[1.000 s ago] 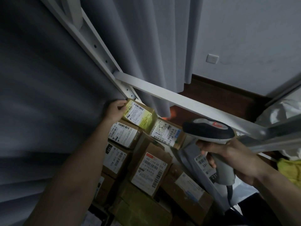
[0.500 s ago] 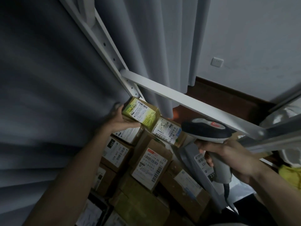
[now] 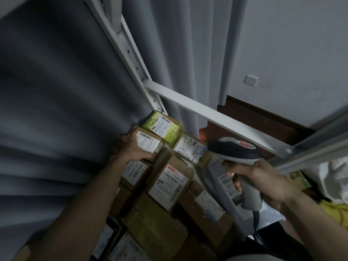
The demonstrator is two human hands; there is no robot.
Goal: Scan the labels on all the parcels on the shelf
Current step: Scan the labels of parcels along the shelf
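So that its label faces up, the left hand (image 3: 134,147) grips a brown parcel (image 3: 148,142) at far left, while the right hand (image 3: 258,178) grips the scanner (image 3: 234,149), aimed at the boxes.

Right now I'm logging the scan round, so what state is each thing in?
left hand: gripping a brown parcel, label up
right hand: holding the scanner, aimed toward the parcels
yellow-green parcel: at the shelf's back corner, label up
white-labelled parcel: lying label up, untouched
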